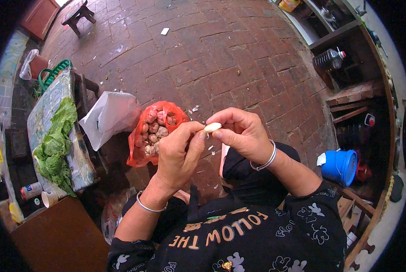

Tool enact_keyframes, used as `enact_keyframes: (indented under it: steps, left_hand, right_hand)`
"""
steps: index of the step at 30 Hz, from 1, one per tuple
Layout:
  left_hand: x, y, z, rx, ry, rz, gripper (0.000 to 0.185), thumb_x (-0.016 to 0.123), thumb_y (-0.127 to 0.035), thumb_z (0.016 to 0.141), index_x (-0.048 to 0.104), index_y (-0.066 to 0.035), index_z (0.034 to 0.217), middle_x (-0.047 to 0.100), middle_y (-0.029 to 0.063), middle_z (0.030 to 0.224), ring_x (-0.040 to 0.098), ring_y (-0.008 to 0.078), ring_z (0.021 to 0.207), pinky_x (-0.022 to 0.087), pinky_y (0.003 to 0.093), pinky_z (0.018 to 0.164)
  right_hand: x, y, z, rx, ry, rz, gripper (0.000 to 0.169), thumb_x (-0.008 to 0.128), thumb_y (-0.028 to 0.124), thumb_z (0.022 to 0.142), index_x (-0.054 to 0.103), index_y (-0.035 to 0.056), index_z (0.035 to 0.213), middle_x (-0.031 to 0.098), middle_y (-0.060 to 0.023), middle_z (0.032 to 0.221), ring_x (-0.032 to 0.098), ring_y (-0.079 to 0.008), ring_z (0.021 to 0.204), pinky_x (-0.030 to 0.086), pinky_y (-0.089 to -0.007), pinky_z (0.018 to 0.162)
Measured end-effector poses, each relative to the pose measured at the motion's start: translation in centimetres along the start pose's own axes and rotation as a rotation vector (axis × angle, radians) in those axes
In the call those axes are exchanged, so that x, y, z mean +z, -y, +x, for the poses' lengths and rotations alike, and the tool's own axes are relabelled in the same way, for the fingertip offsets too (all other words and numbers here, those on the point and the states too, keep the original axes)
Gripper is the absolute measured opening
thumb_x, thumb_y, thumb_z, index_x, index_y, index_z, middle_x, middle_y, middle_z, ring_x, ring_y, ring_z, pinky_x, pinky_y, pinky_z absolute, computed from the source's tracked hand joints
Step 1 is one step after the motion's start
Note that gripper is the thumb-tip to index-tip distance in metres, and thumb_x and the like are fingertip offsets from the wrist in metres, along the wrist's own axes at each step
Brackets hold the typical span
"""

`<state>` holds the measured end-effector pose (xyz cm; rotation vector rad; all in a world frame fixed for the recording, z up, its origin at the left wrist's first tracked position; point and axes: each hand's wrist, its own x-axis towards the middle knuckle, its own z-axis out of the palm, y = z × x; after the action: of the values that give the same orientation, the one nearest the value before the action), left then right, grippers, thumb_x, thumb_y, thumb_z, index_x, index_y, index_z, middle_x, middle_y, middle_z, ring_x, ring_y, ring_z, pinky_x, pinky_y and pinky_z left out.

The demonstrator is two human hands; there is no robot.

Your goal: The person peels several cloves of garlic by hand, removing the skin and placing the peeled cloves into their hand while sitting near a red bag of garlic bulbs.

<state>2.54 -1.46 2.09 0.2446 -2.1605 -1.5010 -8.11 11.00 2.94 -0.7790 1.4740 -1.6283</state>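
Observation:
Between the fingertips of both hands is a pale peeled garlic clove (212,127). My left hand (180,149) pinches its left end with thumb and forefinger. My right hand (240,132) has its thumb and forefinger at the clove's right side. Left of and below the hands, a red plastic bag (133,149) stands open on the floor, full of garlic bulbs (162,132). A white plastic bag (109,114) leans beside it. Bits of garlic skin (195,109) lie on the bricks near the hands.
Leafy greens (54,148) lie on a low covered table (83,163) at left, with a green basket handle (54,73) behind. A paper cup (49,199) and a can (32,190) stand near a brown board (60,234). At right are a blue bucket (337,166) and shelves holding a plastic bottle (329,59).

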Motion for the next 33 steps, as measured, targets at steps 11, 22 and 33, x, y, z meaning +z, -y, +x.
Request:
enact_keyframes:
  steps: [11,22,33]
  left_hand:
    - [-0.3,0.3,-0.2,0.117,0.016,0.228,0.008,0.056,-0.002,0.069,0.052,-0.002,0.075,0.051,0.0102,0.059,0.053,0.0212,0.050,0.040,0.0280,0.044]
    - [-0.6,-0.3,-0.2,0.179,0.088,0.133,0.009,0.058,-0.001,0.062,0.051,-0.003,0.068,0.047,0.0089,0.055,0.051,0.0227,0.047,0.039,0.0302,0.042]
    - [-0.4,0.1,-0.1,0.146,0.040,0.000,0.008,0.052,0.003,0.065,0.051,-0.001,0.071,0.047,0.0091,0.055,0.049,0.0193,0.045,0.038,0.0276,0.042]
  right_hand:
    - [0.6,-0.5,-0.2,-0.003,-0.030,-0.014,0.011,0.057,0.006,0.078,0.052,0.0022,0.087,0.052,0.0003,0.079,0.048,-0.0029,0.068,0.040,-0.0161,0.058]
    - [-1.0,0.2,0.1,0.390,0.235,0.402,0.014,0.053,0.016,0.082,0.051,0.0049,0.090,0.058,-0.0034,0.077,0.053,-0.0063,0.067,0.040,-0.0173,0.056]
    - [-1.2,-0.3,0.2,0.418,0.311,0.599,0.013,0.053,0.017,0.082,0.052,0.0065,0.090,0.058,-0.0038,0.079,0.052,-0.0056,0.067,0.038,-0.0160,0.052]
